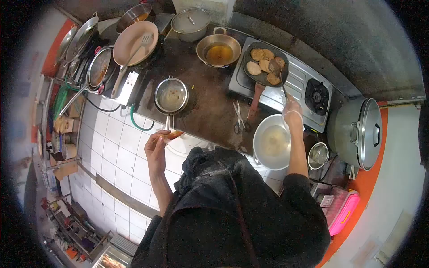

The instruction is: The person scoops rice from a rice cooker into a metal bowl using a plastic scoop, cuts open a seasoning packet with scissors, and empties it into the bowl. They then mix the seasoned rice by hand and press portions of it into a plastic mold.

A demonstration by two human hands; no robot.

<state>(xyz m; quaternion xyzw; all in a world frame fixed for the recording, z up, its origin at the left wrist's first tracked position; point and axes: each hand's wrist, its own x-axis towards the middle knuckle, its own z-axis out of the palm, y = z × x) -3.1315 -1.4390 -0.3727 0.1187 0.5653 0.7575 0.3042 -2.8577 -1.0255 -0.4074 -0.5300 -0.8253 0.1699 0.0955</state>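
Note:
My right hand (292, 112) is closed around the thin handle of a spatula (283, 85), whose far end reaches into the dark square pan (248, 56) on the stove. Several browned flat patties (254, 68) lie in that pan. Below my right forearm is a white bowl (273, 142) with a little pale liquid in it. My left hand (156, 146) is pinched at the counter's front edge, by the handle of a strainer (171, 94). A small reddish-brown thing (174, 135) shows at its fingertips; I cannot make out its kind.
Scissors (241, 118) lie beside the pan's handle. A metal pan of brown liquid (219, 50) and a lidded pot (191, 23) stand at the back. To the right are a bare burner (317, 94), a small strainer (318, 155) and a large pot (353, 134). A pink pan (134, 43) sits left.

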